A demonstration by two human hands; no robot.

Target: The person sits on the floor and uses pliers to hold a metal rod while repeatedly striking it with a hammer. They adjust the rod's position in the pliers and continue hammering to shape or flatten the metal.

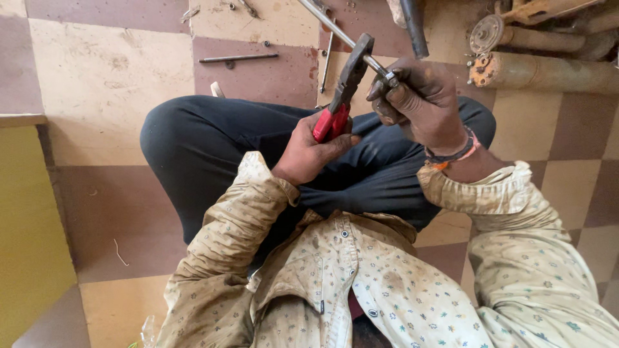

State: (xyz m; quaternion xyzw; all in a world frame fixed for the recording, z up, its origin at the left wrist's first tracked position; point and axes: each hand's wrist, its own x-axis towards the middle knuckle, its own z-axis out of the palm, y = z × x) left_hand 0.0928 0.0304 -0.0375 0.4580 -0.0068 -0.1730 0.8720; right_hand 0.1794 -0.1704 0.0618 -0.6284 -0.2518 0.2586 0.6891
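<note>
Pliers (pixel 342 90) front and centre here, red-handled, dark worn head, gripped in the left hand (pixel 309 151) with the fingers wrapped tight around the red handles. The head of the pliers is tilted up and to the right, its jaws clamped on a thin steel rod (pixel 335 29) that runs diagonally from the far top of the view down toward the right hand (pixel 419 100). That right hand is grimy with grease, fingers curled and pinched closed on the near end of the rod, just where a small metal nut (pixel 391 78) sits on it. The two hands are close together, the pliers biting the rod just to the left of the right hand's fingertips. On the right wrist, a band of threads (pixel 454 153), dark and orange. All of it is held above the person's lap, over crossed legs in dark trousers (pixel 213 148), sleeves of a pale patterned shirt (pixel 361 277) in the near foreground. Below, a checkered tile floor (pixel 103 84) in cream and brown. Far side, a loose metal rod (pixel 238 58) lies on a brown tile. Far right, rusty cylindrical parts (pixel 548 71) lie stacked on the floor. At the near left, a yellow surface (pixel 26 225).
</note>
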